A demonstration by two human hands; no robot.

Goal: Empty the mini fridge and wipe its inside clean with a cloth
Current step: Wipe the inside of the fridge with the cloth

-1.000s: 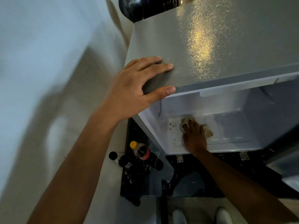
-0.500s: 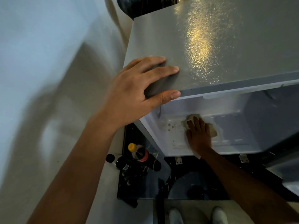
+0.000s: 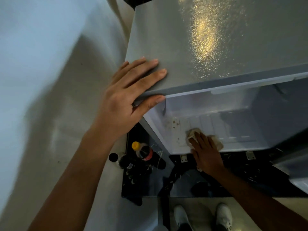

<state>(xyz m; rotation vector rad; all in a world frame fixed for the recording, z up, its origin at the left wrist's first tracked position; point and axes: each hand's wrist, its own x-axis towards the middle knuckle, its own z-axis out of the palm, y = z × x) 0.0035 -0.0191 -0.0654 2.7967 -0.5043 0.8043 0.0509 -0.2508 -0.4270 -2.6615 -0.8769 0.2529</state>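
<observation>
Standing at far left: a pale wall (image 3: 50, 80). Resting next on the front left corner of the mini fridge (image 3: 216, 47): the left hand (image 3: 126, 100), fingers straight and spread flat across the grey textured top, thumb hooked under the front edge, gripping nothing. Lying below it on a dark mat (image 3: 133, 189) beside the fridge: a cola bottle (image 3: 145, 152) with a yellow cap, and just left of it a black-capped bottle (image 3: 116, 159), both touching or nearly touching; cannot tell which. Showing inside the open fridge: a white floor (image 3: 216, 127) with brownish stains near the left wall. Pressing down near the front of that floor, right of the stains: the right hand (image 3: 205, 152), fingers straight and laid flat on a beige cloth (image 3: 193, 133), cloth bunching out past the fingertips and at the right of the hand. Standing at bottom, between the arms: two white shoes (image 3: 181, 215) on a light floor. Hanging open at far right: the fridge door (image 3: 293, 165), partly out of view.
</observation>
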